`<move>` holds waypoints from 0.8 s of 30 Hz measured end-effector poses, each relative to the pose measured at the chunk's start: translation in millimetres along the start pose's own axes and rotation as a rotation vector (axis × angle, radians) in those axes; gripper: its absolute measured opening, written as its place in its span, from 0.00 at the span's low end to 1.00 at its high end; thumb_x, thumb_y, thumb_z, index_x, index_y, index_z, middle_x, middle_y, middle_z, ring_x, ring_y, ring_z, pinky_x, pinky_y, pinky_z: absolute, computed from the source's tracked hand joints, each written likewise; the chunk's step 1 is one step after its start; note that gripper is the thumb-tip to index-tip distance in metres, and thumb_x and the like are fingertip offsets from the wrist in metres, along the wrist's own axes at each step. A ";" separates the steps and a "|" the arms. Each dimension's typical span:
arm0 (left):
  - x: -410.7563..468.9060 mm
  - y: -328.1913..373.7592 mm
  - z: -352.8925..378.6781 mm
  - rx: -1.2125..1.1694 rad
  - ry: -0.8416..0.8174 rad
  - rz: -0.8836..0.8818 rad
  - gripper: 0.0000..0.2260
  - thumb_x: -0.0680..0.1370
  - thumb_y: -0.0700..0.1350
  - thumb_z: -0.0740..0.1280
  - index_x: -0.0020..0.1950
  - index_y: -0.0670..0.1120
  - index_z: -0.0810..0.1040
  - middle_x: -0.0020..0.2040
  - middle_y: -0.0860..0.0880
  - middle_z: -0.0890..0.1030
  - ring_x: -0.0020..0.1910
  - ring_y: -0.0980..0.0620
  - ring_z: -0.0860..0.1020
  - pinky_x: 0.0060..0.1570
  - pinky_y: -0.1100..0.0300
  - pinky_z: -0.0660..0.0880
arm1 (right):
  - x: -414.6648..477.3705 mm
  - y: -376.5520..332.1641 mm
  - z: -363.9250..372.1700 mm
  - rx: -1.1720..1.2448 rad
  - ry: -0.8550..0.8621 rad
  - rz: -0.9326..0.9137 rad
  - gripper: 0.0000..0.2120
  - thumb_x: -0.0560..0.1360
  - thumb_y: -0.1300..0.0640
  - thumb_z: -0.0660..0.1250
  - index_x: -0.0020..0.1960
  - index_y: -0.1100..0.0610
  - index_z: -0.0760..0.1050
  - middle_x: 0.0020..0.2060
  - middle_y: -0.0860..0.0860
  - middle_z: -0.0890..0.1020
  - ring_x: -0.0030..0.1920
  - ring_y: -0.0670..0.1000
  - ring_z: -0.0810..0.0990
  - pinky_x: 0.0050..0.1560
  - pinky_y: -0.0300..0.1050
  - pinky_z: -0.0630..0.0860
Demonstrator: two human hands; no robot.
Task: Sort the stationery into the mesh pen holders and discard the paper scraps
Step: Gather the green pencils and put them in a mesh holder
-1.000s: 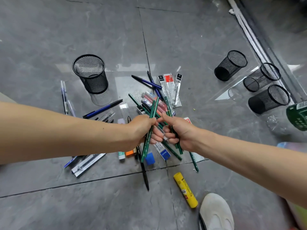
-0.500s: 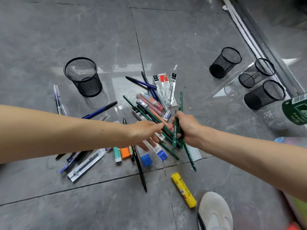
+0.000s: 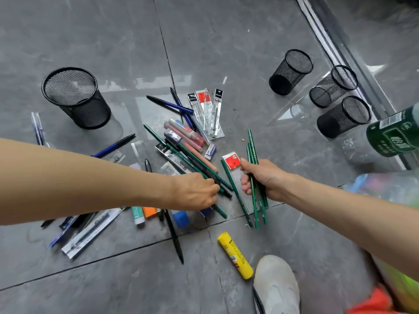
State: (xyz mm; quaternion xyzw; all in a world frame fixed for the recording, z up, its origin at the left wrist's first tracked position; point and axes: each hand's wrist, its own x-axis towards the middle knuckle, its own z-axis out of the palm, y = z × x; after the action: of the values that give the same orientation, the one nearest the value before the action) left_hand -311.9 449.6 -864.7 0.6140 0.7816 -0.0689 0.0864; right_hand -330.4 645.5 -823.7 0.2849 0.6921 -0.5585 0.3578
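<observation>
My right hand (image 3: pixel 264 179) grips a bundle of green pencils (image 3: pixel 252 146) just right of the stationery pile (image 3: pixel 181 141) on the grey floor. My left hand (image 3: pixel 196 191) reaches into the pile, its fingers curled round a green pencil (image 3: pixel 224 185) and a black pen lying there. One black mesh pen holder (image 3: pixel 77 97) stands at the left. Three more mesh holders (image 3: pixel 291 71) stand at the right. A red-labelled packet (image 3: pixel 232 160) lies by my right thumb.
A yellow glue stick (image 3: pixel 234 254) lies near my white shoe (image 3: pixel 275 286). A green bottle (image 3: pixel 395 133) stands at the right edge, with a plastic bag below it. Blue pens and refill packets (image 3: pixel 90 232) are scattered to the left. A metal door track runs along the upper right.
My right hand has carried the green pencil bundle to the right, away from the pile. My left hand has let go of that bundle and dropped back into the pile.
</observation>
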 end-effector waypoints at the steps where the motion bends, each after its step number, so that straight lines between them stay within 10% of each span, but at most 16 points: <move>1: 3.5 1.7 2.0 0.049 0.015 0.014 0.02 0.73 0.37 0.66 0.44 0.42 0.77 0.41 0.46 0.76 0.37 0.48 0.74 0.26 0.58 0.65 | 0.4 2.8 -3.1 -0.041 0.018 -0.007 0.11 0.80 0.51 0.60 0.44 0.58 0.67 0.22 0.53 0.71 0.19 0.47 0.67 0.22 0.36 0.65; 8: 8.1 0.7 -8.4 -0.169 0.304 0.056 0.13 0.68 0.43 0.68 0.43 0.44 0.64 0.35 0.47 0.72 0.28 0.49 0.70 0.21 0.61 0.56 | 9.3 27.9 -15.1 -0.679 0.212 -0.175 0.16 0.70 0.56 0.74 0.32 0.54 0.68 0.21 0.45 0.69 0.22 0.43 0.65 0.22 0.34 0.59; 12: -3.9 1.6 -31.1 -0.590 0.361 -0.375 0.10 0.72 0.52 0.53 0.47 0.47 0.64 0.34 0.48 0.74 0.28 0.47 0.69 0.25 0.56 0.61 | 15.6 31.8 -8.5 -0.809 0.205 -0.236 0.14 0.68 0.54 0.76 0.33 0.53 0.71 0.28 0.47 0.74 0.30 0.45 0.72 0.30 0.39 0.65; 16: -13.3 -6.0 -32.6 -1.081 0.462 -0.827 0.05 0.78 0.43 0.62 0.49 0.47 0.65 0.32 0.48 0.74 0.29 0.51 0.69 0.34 0.53 0.68 | 20.0 32.2 2.7 -0.885 0.225 -0.200 0.15 0.68 0.52 0.76 0.32 0.53 0.71 0.27 0.47 0.74 0.30 0.47 0.73 0.30 0.41 0.66; 24: -22.0 -20.6 -30.2 -1.532 0.508 -1.136 0.03 0.78 0.38 0.62 0.52 0.42 0.71 0.35 0.44 0.78 0.25 0.53 0.70 0.25 0.62 0.68 | 16.6 25.6 18.2 -0.606 0.292 -0.157 0.13 0.68 0.59 0.70 0.29 0.55 0.68 0.20 0.46 0.67 0.24 0.48 0.65 0.25 0.39 0.60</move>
State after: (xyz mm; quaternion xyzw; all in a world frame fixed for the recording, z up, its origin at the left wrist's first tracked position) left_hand -328.3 430.4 -830.3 -0.0782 0.7889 0.5583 0.2444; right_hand -316.5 633.1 -853.9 0.1884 0.8902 -0.3066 0.2793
